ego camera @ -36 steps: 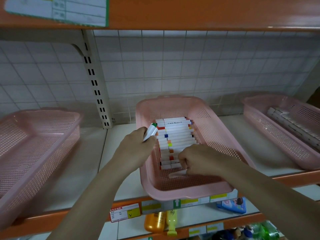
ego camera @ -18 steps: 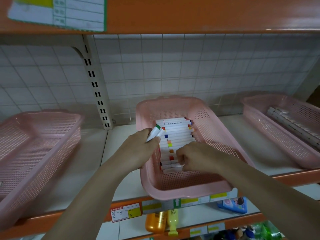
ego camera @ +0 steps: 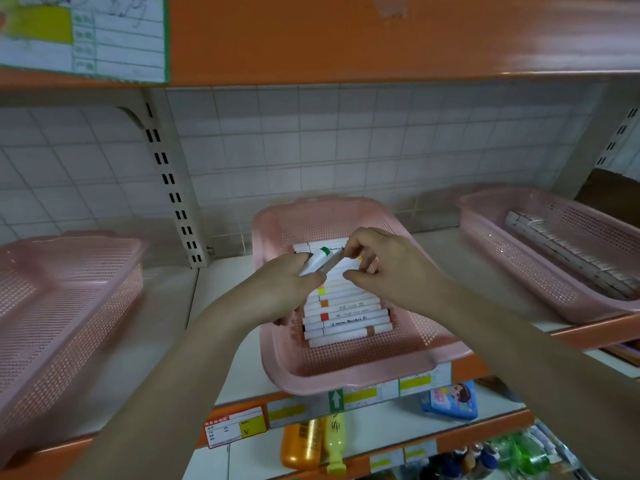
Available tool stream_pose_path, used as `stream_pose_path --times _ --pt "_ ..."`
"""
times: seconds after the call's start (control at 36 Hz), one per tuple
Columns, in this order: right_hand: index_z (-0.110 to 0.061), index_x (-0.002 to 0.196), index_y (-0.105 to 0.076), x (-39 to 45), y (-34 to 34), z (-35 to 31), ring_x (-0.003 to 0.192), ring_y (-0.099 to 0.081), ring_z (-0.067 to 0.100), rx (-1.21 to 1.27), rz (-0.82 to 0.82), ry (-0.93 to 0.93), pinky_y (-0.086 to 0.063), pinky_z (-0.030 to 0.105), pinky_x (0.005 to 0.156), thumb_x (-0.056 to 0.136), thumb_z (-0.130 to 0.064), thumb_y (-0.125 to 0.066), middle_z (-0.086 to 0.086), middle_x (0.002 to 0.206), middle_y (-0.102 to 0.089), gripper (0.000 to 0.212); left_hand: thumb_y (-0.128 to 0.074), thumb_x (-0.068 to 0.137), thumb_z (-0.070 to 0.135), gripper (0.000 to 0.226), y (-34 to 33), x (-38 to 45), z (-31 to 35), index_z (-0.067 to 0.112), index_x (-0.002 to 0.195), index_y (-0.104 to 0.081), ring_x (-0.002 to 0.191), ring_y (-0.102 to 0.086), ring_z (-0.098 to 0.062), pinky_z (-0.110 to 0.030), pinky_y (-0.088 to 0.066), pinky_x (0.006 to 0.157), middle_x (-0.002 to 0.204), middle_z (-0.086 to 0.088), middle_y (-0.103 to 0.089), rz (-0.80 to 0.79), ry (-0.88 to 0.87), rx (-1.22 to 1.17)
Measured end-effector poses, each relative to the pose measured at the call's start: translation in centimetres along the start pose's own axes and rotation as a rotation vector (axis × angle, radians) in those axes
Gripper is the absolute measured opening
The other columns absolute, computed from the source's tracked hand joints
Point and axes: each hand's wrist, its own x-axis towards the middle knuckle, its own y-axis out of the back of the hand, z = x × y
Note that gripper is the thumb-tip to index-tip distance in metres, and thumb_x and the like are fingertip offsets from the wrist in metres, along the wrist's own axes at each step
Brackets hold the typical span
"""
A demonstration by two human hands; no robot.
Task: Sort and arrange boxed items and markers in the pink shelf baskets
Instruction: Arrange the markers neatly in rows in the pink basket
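Observation:
A pink mesh basket (ego camera: 349, 370) stands in the middle of the shelf. Inside it lies a neat row of white markers (ego camera: 349, 308) with coloured bands. My left hand (ego camera: 287, 285) hovers over the basket's left side and grips two white markers; the nearer one has a green band (ego camera: 317, 259). My right hand (ego camera: 384, 265) reaches in from the right and pinches the tip of the second marker (ego camera: 334, 260) held in my left hand. The far end of the row is hidden behind both hands.
A second pink basket (ego camera: 65, 299) sits at the left with nothing visible inside. A third pink basket (ego camera: 554, 258) at the right holds a row of white boxed items (ego camera: 568, 252). The shelf below carries bottles (ego camera: 313, 443) and a blue pack (ego camera: 450, 400). An orange shelf (ego camera: 381, 36) hangs overhead.
My right hand has left the near end of the marker row, where it set down a marker, and risen to my left hand, now pinching one of the markers held there.

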Motion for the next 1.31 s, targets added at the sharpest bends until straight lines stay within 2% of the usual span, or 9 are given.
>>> stream_pose_path --times 0.14,0.28,0.39,0.53,0.78,0.86,1.03,1.17,1.31 --pt "-0.022 0.096 -0.061 -0.1 -0.1 0.1 0.071 -0.06 0.003 -0.026 -0.028 0.053 -0.053 0.032 0.072 0.079 -0.019 -0.074 -0.018 0.09 -0.054 0.022 -0.047 0.098 0.032 0.017 -0.5 0.0 0.2 0.017 0.103 -0.054 0.039 -0.043 -0.012 -0.021 -0.037 0.042 0.065 -0.004 -0.051 -0.012 -0.01 0.03" --pt "-0.02 0.093 -0.061 0.0 -0.2 -0.2 0.07 -0.062 0.008 -0.036 -0.042 0.045 -0.051 0.025 0.07 0.08 -0.017 -0.073 -0.014 0.088 -0.059 0.019 -0.047 0.097 0.03 0.025 -0.5 0.0 0.0 0.009 0.11 -0.054 0.041 -0.042 -0.015 -0.022 -0.036 0.042 0.065 -0.005 -0.049 0.017 -0.006 0.057" --pt "-0.026 0.085 -0.058 0.0 -0.4 0.2 0.071 -0.056 -0.001 -0.114 -0.244 -0.026 -0.038 0.008 0.063 0.083 -0.023 -0.071 -0.017 0.081 -0.059 0.013 -0.047 0.097 0.029 0.018 0.0 0.1 -0.5 0.018 0.108 -0.057 0.043 -0.041 -0.016 -0.022 -0.036 0.042 0.066 -0.005 -0.05 0.128 0.018 -0.014" --pt "-0.024 0.102 -0.066 -1.2 -2.8 1.1 0.087 -0.059 0.012 -0.321 -0.606 -0.052 -0.048 0.026 0.073 0.082 -0.025 -0.07 -0.007 0.095 -0.063 0.02 -0.047 0.097 0.028 0.015 0.2 -0.1 -0.8 0.019 0.103 -0.057 0.044 -0.041 -0.018 -0.023 -0.036 0.043 0.065 -0.006 -0.049 0.155 0.015 -0.039" --pt "-0.022 0.098 -0.061 -1.2 -4.0 1.1 0.095 -0.057 0.02 -0.514 -0.635 0.071 -0.05 0.033 0.078 0.084 -0.026 -0.064 -0.001 0.101 -0.062 0.015 -0.047 0.096 0.028 0.009 0.1 -0.6 -1.1 0.025 0.095 -0.055 0.045 -0.041 -0.016 -0.02 -0.037 0.04 0.068 -0.006 -0.049 0.136 0.027 -0.029" --pt "-0.02 0.104 -0.062 -1.1 -3.8 0.8 0.095 -0.057 0.019 -0.534 -0.649 0.081 -0.046 0.03 0.073 0.085 -0.028 -0.063 0.0 0.102 -0.062 0.02 -0.046 0.097 0.027 0.01 0.1 -0.7 -1.1 0.024 0.094 -0.055 0.045 -0.04 -0.017 -0.021 -0.037 0.041 0.068 -0.007 -0.049 0.136 0.022 -0.033" --pt "-0.022 0.103 -0.062 -0.3 -2.1 -0.4 0.066 -0.05 0.005 -0.361 -0.623 -0.024 -0.035 0.024 0.052 0.079 -0.029 -0.068 -0.01 0.073 -0.053 0.026 -0.046 0.097 0.028 0.009 0.4 -0.7 -1.2 0.027 0.098 -0.055 0.044 -0.04 -0.014 -0.021 -0.038 0.041 0.067 -0.005 -0.05 0.145 0.012 -0.036" --pt "-0.03 0.097 -0.057 0.4 -1.3 -0.4 0.073 -0.064 0.011 -0.185 -0.62 -0.059 -0.049 0.027 0.064 0.083 -0.025 -0.063 -0.006 0.083 -0.068 0.017 -0.046 0.097 0.028 0.011 0.3 -0.6 -1.1 0.025 0.102 -0.055 0.045 -0.042 -0.014 -0.02 -0.037 0.039 0.068 -0.005 -0.051 0.157 0.016 -0.032" --pt "-0.033 0.108 -0.063 0.5 -1.6 -0.5 0.082 -0.063 0.015 -0.08 -0.673 -0.081 -0.054 0.036 0.076 0.089 -0.021 -0.053 -0.012 0.089 -0.064 0.024 -0.046 0.097 0.029 0.01 0.5 -0.6 -1.1 0.027 0.102 -0.054 0.045 -0.044 -0.013 -0.02 -0.038 0.04 0.067 -0.003 -0.052 0.172 0.007 -0.023"
